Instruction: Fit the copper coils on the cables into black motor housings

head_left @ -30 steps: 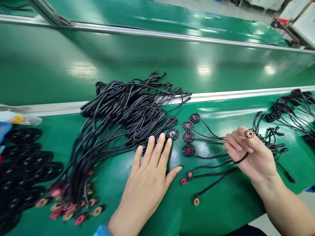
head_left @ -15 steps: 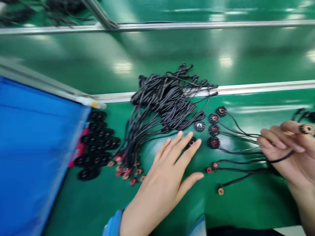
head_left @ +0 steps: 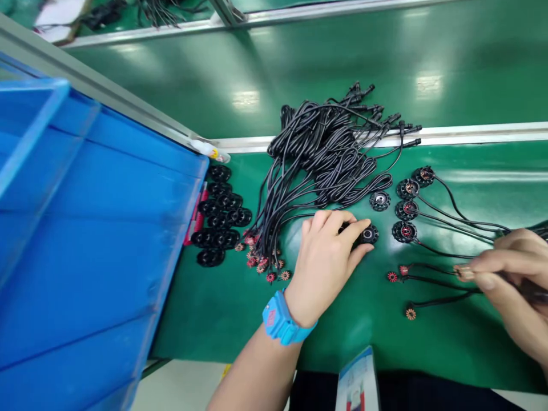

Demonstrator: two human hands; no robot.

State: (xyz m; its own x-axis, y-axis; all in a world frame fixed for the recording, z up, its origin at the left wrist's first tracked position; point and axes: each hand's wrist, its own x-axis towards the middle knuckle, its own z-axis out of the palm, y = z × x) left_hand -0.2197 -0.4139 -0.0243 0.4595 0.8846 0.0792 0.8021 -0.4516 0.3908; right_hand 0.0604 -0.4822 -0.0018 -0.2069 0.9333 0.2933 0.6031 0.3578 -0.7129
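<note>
left hand (head_left: 325, 254) pinching black wheel (head_left: 369, 234), right hand (head_left: 516, 277) gripping copper-coloured piece (head_left: 463, 273), blue crate (head_left: 103, 228) beside stacked black discs (head_left: 220, 218)

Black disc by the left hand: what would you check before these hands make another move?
Left hand on black disc: ok, thumb and finger at its rim.
Right hand on copper-coloured piece: ok, pinched at the fingertips.
Disc and piece apart: ok, green surface shows between them.
Black cables untangled: not ok, they overlap in a heap.
Disc's underside undamaged: cannot tell, hidden.
</note>
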